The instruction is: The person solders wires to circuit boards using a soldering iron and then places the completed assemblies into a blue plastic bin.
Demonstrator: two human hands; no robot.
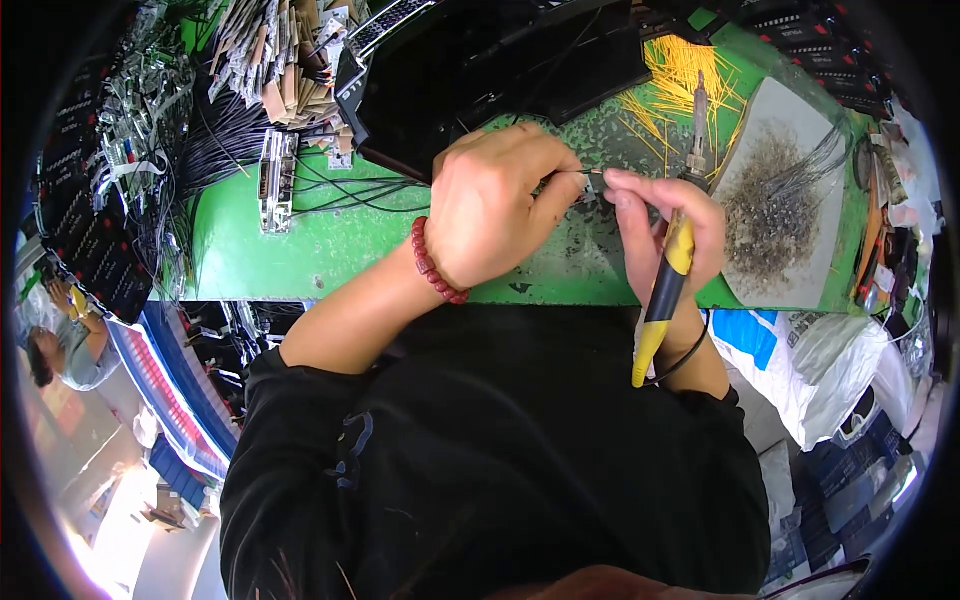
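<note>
Over the green worktable (330,265), my left hand (495,200) is closed, its thumb and forefinger pinching a thin black wire (595,172) near the end. Just to the right, my right hand (690,215) holds a soldering iron (668,290) with a yellow and black handle. The iron's metal tip points away from me, above the hand. My right thumb and forefinger also meet at the wire's end; whether they grip it I cannot tell. To the left of my left hand lies a metal-framed connector part (277,182), with black wires (355,195) running from it toward that hand.
Short yellow tubes or wires (690,75) lie loose at the far right. A pale board (772,105) with dark debris rests on the right. Black glossy casing (480,70) stands at the back. Heaped boards (285,60) and metal parts (150,110) fill the far left.
</note>
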